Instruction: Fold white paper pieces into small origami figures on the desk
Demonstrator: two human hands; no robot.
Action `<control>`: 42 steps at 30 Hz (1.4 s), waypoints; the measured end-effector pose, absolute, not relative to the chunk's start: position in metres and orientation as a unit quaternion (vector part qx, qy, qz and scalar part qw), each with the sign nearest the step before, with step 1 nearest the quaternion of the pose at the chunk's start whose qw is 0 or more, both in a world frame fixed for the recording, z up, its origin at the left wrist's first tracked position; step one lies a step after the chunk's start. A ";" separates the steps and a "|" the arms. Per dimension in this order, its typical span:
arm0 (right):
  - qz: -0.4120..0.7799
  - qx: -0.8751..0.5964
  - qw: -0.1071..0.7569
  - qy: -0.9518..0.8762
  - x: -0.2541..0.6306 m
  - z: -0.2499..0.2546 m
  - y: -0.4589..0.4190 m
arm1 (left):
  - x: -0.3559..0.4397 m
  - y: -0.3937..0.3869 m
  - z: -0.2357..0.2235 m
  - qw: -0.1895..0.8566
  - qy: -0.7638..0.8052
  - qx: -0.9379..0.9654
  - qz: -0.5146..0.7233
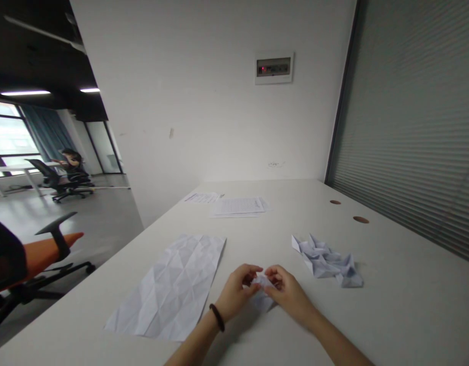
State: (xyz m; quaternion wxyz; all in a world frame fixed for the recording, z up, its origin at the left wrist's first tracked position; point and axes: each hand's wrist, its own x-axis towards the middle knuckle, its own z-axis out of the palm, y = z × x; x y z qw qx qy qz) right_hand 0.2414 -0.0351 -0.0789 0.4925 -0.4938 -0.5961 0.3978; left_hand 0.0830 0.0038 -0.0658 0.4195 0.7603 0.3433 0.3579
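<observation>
The left hand [239,291] and right hand [290,294] curl their fingers nearly closed, pinching a small, folded white paper [262,302] between them over the smooth surface [274,231]. Left of it lies a flattish sheet [177,287] creased into triangles; right of it, a spiky, ridged paper form [326,262].

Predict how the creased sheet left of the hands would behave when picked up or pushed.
The creased sheet looks like thin paper, so it would probably feel light. Its many crossing folds suggest it may flex along them. Lying nearly flat, it seems unlikely to roll.
</observation>
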 end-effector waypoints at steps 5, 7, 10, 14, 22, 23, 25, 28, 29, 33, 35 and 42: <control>0.430 -0.459 0.530 -0.569 0.236 -0.083 -0.032 | 0.082 0.002 -0.057 0.475 0.292 0.727 0.401; 0.369 -0.485 0.521 -0.598 0.236 -0.080 -0.034 | 0.083 0.001 -0.056 0.452 0.297 0.738 0.404; 0.200 -0.528 0.500 -0.657 0.240 -0.073 -0.039 | 0.083 -0.002 -0.056 0.339 0.319 0.777 0.424; 0.061 -0.572 0.386 -0.721 0.247 -0.068 -0.043 | 0.082 -0.008 -0.053 0.276 0.299 0.825 0.392; 0.118 -0.529 0.252 -0.802 0.244 -0.063 -0.049 | 0.082 -0.007 -0.059 0.232 0.298 0.901 0.216; 0.139 -0.520 0.260 -0.802 0.245 -0.060 -0.051 | 0.081 -0.005 -0.061 0.226 0.308 0.900 0.207; 0.167 -0.511 0.272 -0.798 0.249 -0.055 -0.053 | 0.080 -0.002 -0.064 0.220 0.319 0.900 0.199; 0.190 -0.522 0.277 -0.784 0.256 -0.052 -0.054 | 0.079 -0.001 -0.065 0.211 0.324 0.901 0.198; 0.195 -0.526 0.276 -0.780 0.258 -0.052 -0.053 | 0.079 -0.002 -0.066 0.204 0.325 0.902 0.196; 0.201 -0.533 0.277 -0.774 0.259 -0.055 -0.049 | 0.082 -0.005 -0.065 0.185 0.344 0.900 0.191; 0.202 -0.541 0.285 -0.765 0.258 -0.057 -0.047 | 0.084 -0.005 -0.065 0.195 0.362 0.890 0.198; 0.172 -0.580 0.337 -0.721 0.252 -0.067 -0.036 | 0.090 0.001 -0.073 0.232 0.423 0.849 0.215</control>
